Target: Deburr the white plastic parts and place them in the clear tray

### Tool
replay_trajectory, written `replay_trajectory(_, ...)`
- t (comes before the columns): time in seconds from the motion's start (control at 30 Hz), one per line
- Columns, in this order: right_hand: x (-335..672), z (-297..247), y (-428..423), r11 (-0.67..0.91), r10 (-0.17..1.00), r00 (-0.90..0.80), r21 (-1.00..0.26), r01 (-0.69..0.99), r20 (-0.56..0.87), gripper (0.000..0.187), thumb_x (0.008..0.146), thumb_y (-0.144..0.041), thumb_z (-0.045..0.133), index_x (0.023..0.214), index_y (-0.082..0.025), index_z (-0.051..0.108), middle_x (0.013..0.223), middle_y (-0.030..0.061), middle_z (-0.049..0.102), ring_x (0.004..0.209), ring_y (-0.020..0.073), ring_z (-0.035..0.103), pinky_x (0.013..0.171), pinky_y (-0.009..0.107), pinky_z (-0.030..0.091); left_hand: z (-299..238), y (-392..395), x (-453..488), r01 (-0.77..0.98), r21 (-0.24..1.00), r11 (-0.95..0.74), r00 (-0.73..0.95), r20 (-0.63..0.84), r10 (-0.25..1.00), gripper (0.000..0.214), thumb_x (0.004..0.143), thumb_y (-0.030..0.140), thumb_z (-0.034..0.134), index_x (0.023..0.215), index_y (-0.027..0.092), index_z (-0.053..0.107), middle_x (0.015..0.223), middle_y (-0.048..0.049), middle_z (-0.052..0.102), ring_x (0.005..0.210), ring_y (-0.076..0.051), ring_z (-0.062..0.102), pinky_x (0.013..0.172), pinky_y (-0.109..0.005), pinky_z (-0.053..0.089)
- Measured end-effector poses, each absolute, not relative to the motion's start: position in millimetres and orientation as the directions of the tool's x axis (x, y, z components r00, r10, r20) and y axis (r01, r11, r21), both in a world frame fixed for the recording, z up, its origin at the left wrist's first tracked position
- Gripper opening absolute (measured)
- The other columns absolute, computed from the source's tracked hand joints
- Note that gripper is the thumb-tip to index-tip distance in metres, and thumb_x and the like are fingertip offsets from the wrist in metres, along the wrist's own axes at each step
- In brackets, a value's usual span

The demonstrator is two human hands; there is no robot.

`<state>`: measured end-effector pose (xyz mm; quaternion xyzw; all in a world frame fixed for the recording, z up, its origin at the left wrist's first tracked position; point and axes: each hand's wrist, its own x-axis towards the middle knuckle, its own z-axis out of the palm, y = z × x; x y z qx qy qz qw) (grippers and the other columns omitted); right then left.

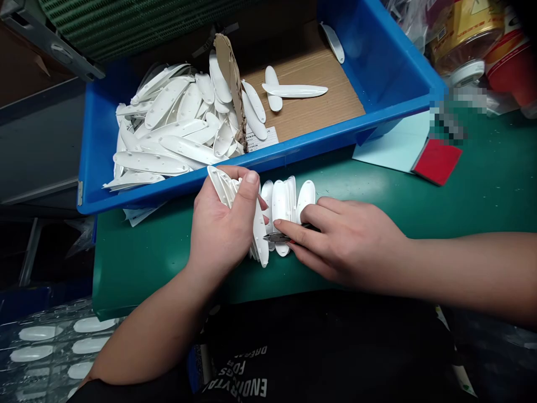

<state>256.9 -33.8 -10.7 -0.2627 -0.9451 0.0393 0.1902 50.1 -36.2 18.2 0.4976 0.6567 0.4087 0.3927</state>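
My left hand [226, 224] is closed round a bundle of long, oval white plastic pieces [259, 235], fanned out over the palm with the thumb on top. In my right hand [335, 235] is a pair of small nippers [277, 238], their handles mostly hidden by the fingers. The nippers' tips point left and meet the edge of the outermost held piece; whether they grip it I cannot tell. Under and beside the nippers, a row of similar white pieces [281, 196] lies on the green table mat [168, 252].
Behind my hands stands a blue bin [268, 162], its left side heaped with white pieces [168, 123]. A cardboard divider [230, 73] splits it; a few pieces lie on the right. A red pad [438, 161] is at the right. Trays of white pieces [39, 333] sit lower left.
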Motion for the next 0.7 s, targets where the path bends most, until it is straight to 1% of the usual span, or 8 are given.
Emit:
replay_trajectory(0.2,259.0,-14.2,-31.6,0.854,0.518,-0.773,-0.177,0.489,0.366,0.032,0.106,-0.030,0.054,0.128,-0.016,0.072,0.085,0.0048,0.063,0.076,0.0213,0.050,0.060,0.037,0.028,20.5,-36.5,51.7,0.280,0.946,0.166,-0.210,-0.108,0.972,0.034,0.096,0.057,0.068,0.106,0.025,0.060,0.078,0.0005,0.069,0.058,-0.017,0.067,0.052,-0.028,0.055)
replay_trajectory(0.33,259.6,-13.0,-30.5,0.850,0.527,-0.779,-0.182,0.495,0.340,0.032,0.106,-0.030,0.053,0.128,-0.017,0.072,0.086,0.0052,0.063,0.077,0.0212,0.050,0.060,0.037,0.027,21.5,-35.3,50.7,0.311,0.934,0.176,-0.182,-0.123,0.976,0.037,0.096,0.059,0.066,0.106,0.024,0.062,0.079,-0.0007,0.070,0.060,-0.018,0.068,0.053,-0.028,0.055)
replay_trajectory(0.47,258.6,-9.5,-31.4,0.845,0.533,-0.783,-0.158,0.510,0.321,0.030,0.104,-0.030,0.054,0.125,-0.018,0.073,0.086,0.0069,0.062,0.076,0.0217,0.047,0.061,0.037,0.027,18.5,-33.4,48.5,0.311,0.930,0.195,-0.165,-0.149,0.975,0.036,0.096,0.059,0.067,0.104,0.025,0.060,0.078,0.0001,0.070,0.059,-0.017,0.067,0.054,-0.028,0.054)
replay_trajectory(0.7,257.4,-8.5,-31.4,0.844,0.533,-0.786,-0.135,0.518,0.313,0.032,0.104,-0.030,0.056,0.128,-0.018,0.072,0.089,0.0083,0.062,0.078,0.0232,0.045,0.063,0.038,0.029,15.7,-33.4,49.6,0.321,0.929,0.185,-0.166,-0.137,0.977,0.032,0.096,0.057,0.067,0.097,0.026,0.058,0.077,0.0007,0.069,0.060,-0.017,0.065,0.057,-0.030,0.054)
